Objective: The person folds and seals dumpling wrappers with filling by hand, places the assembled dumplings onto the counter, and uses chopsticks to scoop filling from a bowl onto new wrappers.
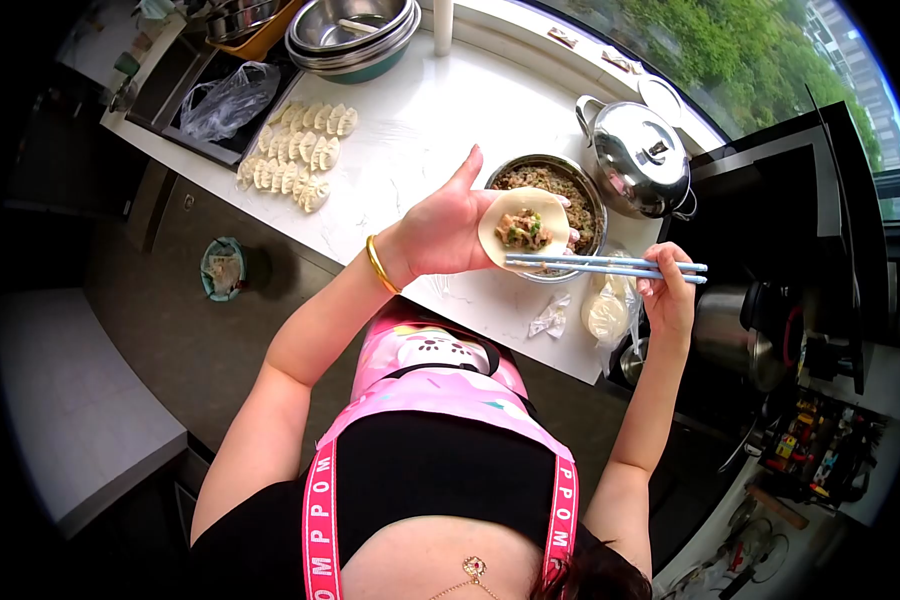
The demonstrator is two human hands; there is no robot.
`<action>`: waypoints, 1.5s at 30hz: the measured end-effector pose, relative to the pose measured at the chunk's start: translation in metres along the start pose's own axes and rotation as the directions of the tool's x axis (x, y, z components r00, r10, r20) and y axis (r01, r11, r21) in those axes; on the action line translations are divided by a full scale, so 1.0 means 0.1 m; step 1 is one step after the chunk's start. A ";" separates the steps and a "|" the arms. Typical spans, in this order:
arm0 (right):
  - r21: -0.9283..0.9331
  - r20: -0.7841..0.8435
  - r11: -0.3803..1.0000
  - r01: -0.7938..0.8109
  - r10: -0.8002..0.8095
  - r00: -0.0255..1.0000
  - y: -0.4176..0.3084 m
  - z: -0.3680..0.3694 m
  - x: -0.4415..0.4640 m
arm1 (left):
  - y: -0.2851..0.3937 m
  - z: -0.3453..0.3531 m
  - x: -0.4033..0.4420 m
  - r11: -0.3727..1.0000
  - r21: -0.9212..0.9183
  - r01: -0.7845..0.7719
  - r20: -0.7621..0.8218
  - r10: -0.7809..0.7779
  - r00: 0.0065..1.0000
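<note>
My left hand [438, 230] lies palm up with its thumb stretched out, holding a round dumpling wrapper [542, 204] across the fingers. A small lump of meat filling [522, 232] with green bits sits in the middle of the wrapper. In my right hand [667, 290] is a pair of light blue chopsticks [600, 266], held nearly level, their tips at the wrapper's lower edge. Beneath and behind the wrapper stands a metal bowl [603, 218] of minced filling [545, 178], partly covered by my left hand. Rows of folded dumplings [295, 150] rest on the counter to the left.
A plastic bag of round wrappers [606, 312] and a crumpled tissue [550, 316] lie near the counter's front edge. Behind the bowl stands a lidded pot [638, 158]. Stacked basins [353, 50] are at the back left; a small bin [224, 270] stands on the floor.
</note>
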State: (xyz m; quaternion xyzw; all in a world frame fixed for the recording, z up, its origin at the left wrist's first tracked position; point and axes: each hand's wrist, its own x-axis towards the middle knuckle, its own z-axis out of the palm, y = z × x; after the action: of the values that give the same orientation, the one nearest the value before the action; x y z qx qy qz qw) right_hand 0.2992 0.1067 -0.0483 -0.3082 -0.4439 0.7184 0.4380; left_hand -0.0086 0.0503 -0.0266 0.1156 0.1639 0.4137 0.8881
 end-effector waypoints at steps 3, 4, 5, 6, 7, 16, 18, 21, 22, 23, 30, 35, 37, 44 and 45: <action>-0.017 0.030 1.000 -0.006 0.006 1.000 0.01 -0.05 -0.02 | 0.00 -0.04 -0.03 1.000 0.010 -0.002 -0.026 0.002 1.000; -0.018 0.030 1.000 -0.007 0.007 1.000 0.01 -0.06 -0.02 | 0.00 -0.07 -0.03 1.000 0.012 0.001 0.001 -0.001 1.000; -0.025 0.035 1.000 -0.009 0.010 0.999 0.00 -0.06 -0.02 | 0.00 -0.05 -0.04 1.000 0.012 0.001 0.001 -0.001 1.000; -0.032 0.041 0.999 -0.011 0.012 0.999 0.00 -0.07 -0.02 | 0.00 -0.03 -0.04 1.000 0.017 0.001 -0.021 -0.001 1.000; -0.033 0.041 0.999 -0.011 0.012 0.999 -0.01 -0.08 -0.03 | 0.00 -0.01 -0.05 1.000 0.022 0.002 -0.043 -0.001 0.999; 0.124 0.067 0.991 0.048 -0.056 0.996 -0.10 -0.22 -0.08 | 0.02 -0.09 -0.06 1.000 -0.020 -0.017 0.002 0.017 1.000; 0.098 0.089 0.993 0.061 -0.070 0.994 -0.07 -0.19 -0.06 | -0.01 -0.23 -0.01 0.994 -0.107 -0.004 0.162 0.021 0.987; 0.082 0.115 0.995 0.063 -0.073 0.991 -0.05 -0.12 -0.05 | -0.03 -0.32 0.01 0.977 -0.210 0.037 0.324 0.034 0.945; 0.029 0.116 0.997 0.067 -0.070 0.991 -0.07 -0.06 -0.06 | -0.03 -0.29 0.01 0.972 -0.230 0.050 0.333 0.030 0.943; -0.024 0.118 0.997 0.070 -0.067 0.991 -0.08 -0.03 -0.06 | -0.02 -0.24 -0.01 0.972 -0.229 0.049 0.332 0.031 0.943; -0.026 0.151 0.997 0.066 -0.061 0.987 -0.13 -0.05 -0.05 | 0.01 -0.12 -0.08 1.000 0.013 -0.013 -0.023 0.014 1.000; -0.115 0.133 0.989 0.095 -0.079 0.988 -0.18 -0.09 -0.09 | 0.04 -0.15 -0.09 1.000 0.026 -0.016 0.029 0.015 0.999; -0.113 0.121 0.989 0.093 -0.080 0.989 -0.19 -0.13 -0.11 | 0.04 -0.11 -0.10 1.000 0.002 -0.029 -0.007 0.029 1.000; 0.020 0.102 0.997 0.072 -0.074 0.992 -0.13 -0.13 -0.10 | -0.01 -0.43 -0.01 0.956 -0.285 0.070 0.388 0.048 0.920; 0.020 0.102 0.997 0.072 -0.074 0.992 -0.12 -0.10 -0.09 | -0.01 -0.42 -0.01 0.961 -0.270 0.067 0.356 0.035 0.934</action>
State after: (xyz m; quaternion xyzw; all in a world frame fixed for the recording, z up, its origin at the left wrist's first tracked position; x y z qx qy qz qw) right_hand 0.3154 0.1049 -0.0414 -0.2506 -0.4709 0.7205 0.4431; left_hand -0.0249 0.0518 -0.0656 0.0618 -0.0588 0.3975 0.9136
